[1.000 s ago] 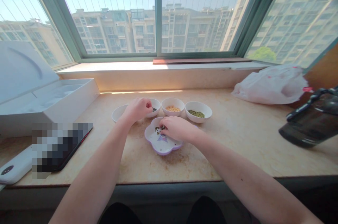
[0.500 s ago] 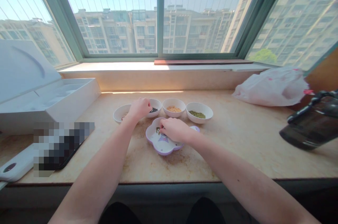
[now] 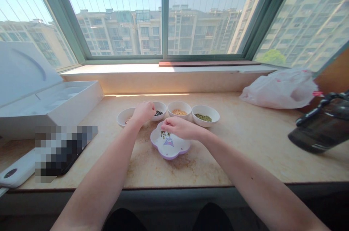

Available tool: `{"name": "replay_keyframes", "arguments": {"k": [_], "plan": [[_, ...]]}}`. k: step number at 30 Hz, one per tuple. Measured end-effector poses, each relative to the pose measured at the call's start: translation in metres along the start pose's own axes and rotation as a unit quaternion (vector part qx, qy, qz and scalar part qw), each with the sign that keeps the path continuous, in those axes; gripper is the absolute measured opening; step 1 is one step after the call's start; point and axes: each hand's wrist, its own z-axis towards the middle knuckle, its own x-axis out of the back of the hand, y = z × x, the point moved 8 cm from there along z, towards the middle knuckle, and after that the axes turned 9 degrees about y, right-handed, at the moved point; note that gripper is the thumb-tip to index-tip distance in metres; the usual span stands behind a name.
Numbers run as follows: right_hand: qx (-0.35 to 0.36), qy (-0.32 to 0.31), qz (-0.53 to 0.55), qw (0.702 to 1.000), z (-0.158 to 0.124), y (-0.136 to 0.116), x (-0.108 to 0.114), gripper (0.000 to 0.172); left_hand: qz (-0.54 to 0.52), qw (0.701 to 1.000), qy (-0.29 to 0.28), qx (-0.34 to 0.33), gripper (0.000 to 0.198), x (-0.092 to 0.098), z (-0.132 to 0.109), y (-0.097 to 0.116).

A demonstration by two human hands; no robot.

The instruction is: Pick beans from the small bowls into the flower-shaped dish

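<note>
My left hand (image 3: 144, 112) is closed at the left rim of a white bowl of black beans (image 3: 158, 113); what its fingers pinch is too small to make out. Over a purple-edged, flower-shaped dish (image 3: 174, 151) hangs my right hand (image 3: 178, 128), its fingers pressed together, their contents unclear. Several green beans (image 3: 165, 134) lie in the dish under those fingers, near a printed purple figure. Partly behind my left hand is a white bowl (image 3: 121, 117) with reddish contents. Bowls of yellow beans (image 3: 179, 112) and green beans (image 3: 204, 117) stand behind the dish.
An open white box (image 3: 79, 96) stands at the left, with a blurred dark object (image 3: 71, 154) and a white handle (image 3: 19, 171) before it. At the right are a white plastic bag (image 3: 280, 91) and a dark transparent container (image 3: 313, 136). Windows rise behind the counter.
My right hand has lifted slightly up and left from inside the dish, uncovering more green beans and the printed figure. My left hand has barely moved.
</note>
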Motion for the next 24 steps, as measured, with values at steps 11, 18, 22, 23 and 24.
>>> {"name": "replay_keyframes", "arguments": {"k": [11, 18, 22, 23, 24], "plan": [[-0.065, -0.068, 0.391, 0.916, -0.008, -0.010, 0.019, 0.048, -0.010, 0.999, 0.038, -0.011, 0.029, 0.004, 0.001, 0.000], [-0.075, 0.270, -0.177, 0.944, -0.011, 0.029, 0.103, 0.023, -0.079, 0.995, 0.041, -0.049, 0.026, 0.024, -0.015, 0.008], [-0.174, 0.280, -0.294, 0.897, -0.018, 0.064, 0.137, 0.026, -0.123, 0.989, -0.003, -0.082, 0.022, 0.026, -0.028, 0.021], [-0.198, 0.278, -0.309, 0.888, -0.020, 0.071, 0.143, 0.027, -0.138, 0.985, -0.019, -0.098, 0.022, 0.025, -0.032, 0.027], [-0.219, 0.273, -0.321, 0.880, -0.022, 0.078, 0.148, 0.027, -0.152, 0.981, -0.039, -0.117, 0.022, 0.024, -0.036, 0.034]]}}
